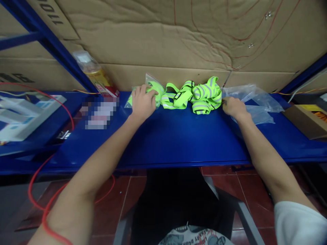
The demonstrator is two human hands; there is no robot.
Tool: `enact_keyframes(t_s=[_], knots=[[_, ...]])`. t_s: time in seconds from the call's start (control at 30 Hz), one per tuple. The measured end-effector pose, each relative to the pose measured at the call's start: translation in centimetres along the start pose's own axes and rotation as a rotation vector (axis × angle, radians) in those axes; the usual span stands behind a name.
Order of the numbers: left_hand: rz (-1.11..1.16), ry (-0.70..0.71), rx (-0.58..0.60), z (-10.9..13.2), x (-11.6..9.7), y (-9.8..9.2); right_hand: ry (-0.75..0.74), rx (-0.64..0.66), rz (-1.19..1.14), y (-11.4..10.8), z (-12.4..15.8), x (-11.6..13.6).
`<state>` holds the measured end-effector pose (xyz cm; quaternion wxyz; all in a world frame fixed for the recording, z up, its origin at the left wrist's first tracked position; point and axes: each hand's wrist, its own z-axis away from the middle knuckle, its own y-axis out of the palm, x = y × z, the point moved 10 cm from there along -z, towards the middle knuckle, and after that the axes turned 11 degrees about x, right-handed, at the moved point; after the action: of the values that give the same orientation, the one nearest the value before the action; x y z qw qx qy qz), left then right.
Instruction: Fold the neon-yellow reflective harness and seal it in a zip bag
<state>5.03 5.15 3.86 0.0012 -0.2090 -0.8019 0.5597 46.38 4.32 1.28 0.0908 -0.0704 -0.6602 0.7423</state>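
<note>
Neon yellow-green straps with grey reflective stripes (207, 95) lie in a loose pile at the back of the blue table (178, 139). My left hand (144, 101) rests on a clear plastic bag with more of the neon strap inside (157, 89), its fingers apart. At the right end of the pile, my right hand (234, 107) has its fingers curled closed beside the straps; whatever they may hold is hidden. Crumpled clear plastic bags (265, 102) lie just behind and to the right of my right hand.
A bottle with a yellow label (96, 76) stands at the back left, near a blurred patch. White boxes (22, 117) lie far left. An open cardboard box (305, 119) sits at the right. Cardboard lines the back; a red hose (32, 185) hangs by my left arm.
</note>
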Motion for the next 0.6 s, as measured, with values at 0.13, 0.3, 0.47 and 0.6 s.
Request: enact_keyframes(t_s=[0.13,0.3,0.47,0.6], knots=[[0.019,-0.001,-0.022,0.2,0.1,0.2,0.038,-0.068,0.000,-1.1,0.9,0.3],[0.033,0.064,-0.109,0.6,-0.2,0.8,-0.148,-0.580,-0.296,-6.5,5.2,0.9],[0.123,0.142,-0.163,1.3,-2.0,0.5,-0.764,-0.724,-0.570,-7.8,11.6,6.6],[0.222,0.229,-0.126,1.9,-4.7,0.2,-0.909,-0.467,-0.798,-5.2,13.5,11.7]])
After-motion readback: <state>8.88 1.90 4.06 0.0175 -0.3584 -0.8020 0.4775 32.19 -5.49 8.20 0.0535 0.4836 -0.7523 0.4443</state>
